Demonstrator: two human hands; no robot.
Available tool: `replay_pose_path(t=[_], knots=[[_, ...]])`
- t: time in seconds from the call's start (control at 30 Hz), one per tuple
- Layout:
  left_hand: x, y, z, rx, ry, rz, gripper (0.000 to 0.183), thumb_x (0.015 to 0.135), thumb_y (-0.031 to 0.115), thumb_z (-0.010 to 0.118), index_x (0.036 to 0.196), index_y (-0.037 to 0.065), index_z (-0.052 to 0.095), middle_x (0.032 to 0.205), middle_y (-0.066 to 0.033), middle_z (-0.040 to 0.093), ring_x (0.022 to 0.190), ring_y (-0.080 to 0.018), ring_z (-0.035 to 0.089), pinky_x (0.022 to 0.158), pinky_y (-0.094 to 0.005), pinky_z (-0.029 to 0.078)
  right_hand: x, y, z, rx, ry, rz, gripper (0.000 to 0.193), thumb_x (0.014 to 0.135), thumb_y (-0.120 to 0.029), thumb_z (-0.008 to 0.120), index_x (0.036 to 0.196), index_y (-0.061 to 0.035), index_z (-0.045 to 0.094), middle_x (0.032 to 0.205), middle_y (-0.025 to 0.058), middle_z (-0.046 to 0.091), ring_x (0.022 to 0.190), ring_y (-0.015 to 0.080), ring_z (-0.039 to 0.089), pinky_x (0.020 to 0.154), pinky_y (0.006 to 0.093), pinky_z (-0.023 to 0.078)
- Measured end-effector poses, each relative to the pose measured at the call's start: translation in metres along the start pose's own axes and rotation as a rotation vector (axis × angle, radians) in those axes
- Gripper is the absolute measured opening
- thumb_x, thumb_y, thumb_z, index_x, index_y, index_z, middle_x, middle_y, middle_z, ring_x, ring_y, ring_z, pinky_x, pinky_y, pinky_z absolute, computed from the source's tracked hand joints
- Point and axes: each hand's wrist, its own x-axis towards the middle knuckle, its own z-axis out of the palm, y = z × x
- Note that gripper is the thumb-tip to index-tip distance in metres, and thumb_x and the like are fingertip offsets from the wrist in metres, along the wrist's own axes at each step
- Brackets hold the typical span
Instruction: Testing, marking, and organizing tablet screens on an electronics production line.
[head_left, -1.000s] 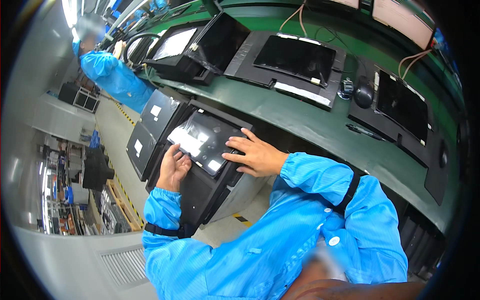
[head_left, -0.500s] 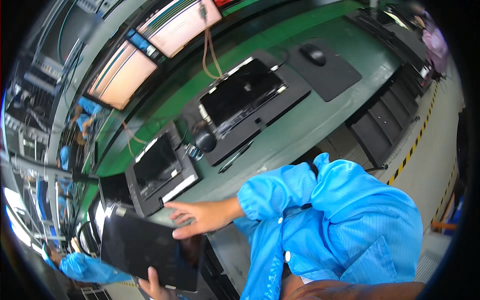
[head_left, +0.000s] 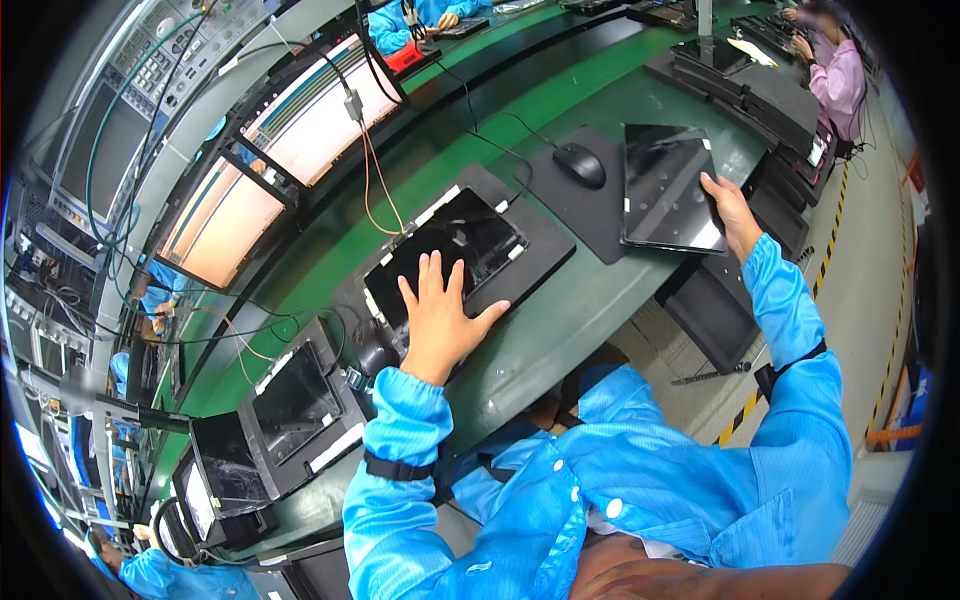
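Observation:
My left hand (head_left: 440, 315) is spread open, fingers apart, over a black screen panel (head_left: 475, 232) with pale tape tabs along its edges. That panel lies on a thick black pad (head_left: 542, 250); whether my fingertips touch its surface is hard to tell. Out to the right, my right hand (head_left: 737, 218) grips the edge of another black screen panel (head_left: 668, 190), thumb on its glossy face and the other fingers mostly hidden. This panel is tilted above the bench, beside the mouse pad (head_left: 590, 215). Just left of my left hand sits a dark rounded object (head_left: 376, 350), partly covered.
A third panel (head_left: 297, 405) rests on a pad to the left. A black mouse (head_left: 580, 166) sits on the mouse pad. Two lit monitors (head_left: 318, 110) and hanging cables stand along the back. Black trays (head_left: 715, 310) are below the right bench edge. Co-workers sit farther off, one in pink (head_left: 836, 85).
A black panel was at the lower left between both hands; now my right hand holds one at the far right. My left hand has come up over the middle panel. The view has shifted.

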Motion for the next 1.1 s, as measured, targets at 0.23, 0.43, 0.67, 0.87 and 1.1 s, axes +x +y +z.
replay_pose_path(t=[0.23, 0.43, 0.67, 0.87, 1.1], knots=[[0.016, -0.007, 0.012, -0.046, -0.044, -0.053, 0.089, 0.084, 0.064, 0.073, 0.146, 0.002, 0.053, 0.155, -0.0259, 0.042, 0.148, -0.0401, 0.036, 0.119, -0.0602, 0.026, 0.009, -0.043, 0.023, -1.680, 0.166, -0.395, 0.035, 0.093, -0.033, 0.070, 0.107, -0.0007, 0.072, 0.099, 0.0210, 0.071, 0.095, 0.0392, 0.070, 0.079, 0.0475, 0.056], [0.022, -0.010, 0.009, -0.083, -0.060, -0.073, 0.082, 0.084, 0.058, 0.075, 0.143, 0.004, 0.057, 0.151, -0.0254, 0.047, 0.144, -0.0405, 0.042, 0.118, -0.0595, 0.031, 0.033, -0.020, 0.202, -0.973, -0.708, -1.231, 0.035, 0.091, -0.022, 0.070, 0.122, -0.0047, 0.068, 0.123, 0.0146, 0.066, 0.116, 0.0352, 0.061, 0.099, 0.0452, 0.049], [0.023, -0.011, 0.011, -0.155, 0.041, -0.050, 0.069, 0.086, 0.043, 0.079, 0.136, 0.000, 0.060, 0.146, -0.0279, 0.050, 0.140, -0.0440, 0.045, 0.116, -0.0616, 0.034, 0.052, -0.004, 0.271, -1.082, -1.080, -1.066, 0.027, 0.094, -0.025, 0.066, 0.111, -0.0061, 0.074, 0.117, 0.0110, 0.065, 0.115, 0.0312, 0.059, 0.101, 0.0436, 0.047], [0.014, -0.004, 0.019, -0.056, 0.139, -0.129, 0.102, 0.075, 0.048, 0.085, 0.155, 0.006, 0.037, 0.155, -0.0265, 0.038, 0.146, -0.0459, 0.036, 0.117, -0.0651, 0.027, 0.048, -0.036, 0.282, -0.984, -1.190, -0.918, 0.020, 0.086, -0.023, 0.069, 0.095, -0.0051, 0.069, 0.095, 0.0158, 0.070, 0.085, 0.0361, 0.067, 0.078, 0.0439, 0.054], [-0.005, -0.017, -0.021, -0.113, 0.544, 0.098, 0.055, 0.072, -0.004, 0.066, 0.126, 0.002, 0.064, 0.119, -0.0157, 0.071, 0.108, -0.0346, 0.070, 0.095, -0.0417, 0.057, -0.014, -0.100, 0.279, -0.696, -0.428, -1.745, 0.031, 0.087, -0.033, 0.077, 0.102, -0.0068, 0.071, 0.089, 0.0116, 0.071, 0.086, 0.0340, 0.068, 0.076, 0.0421, 0.054]])
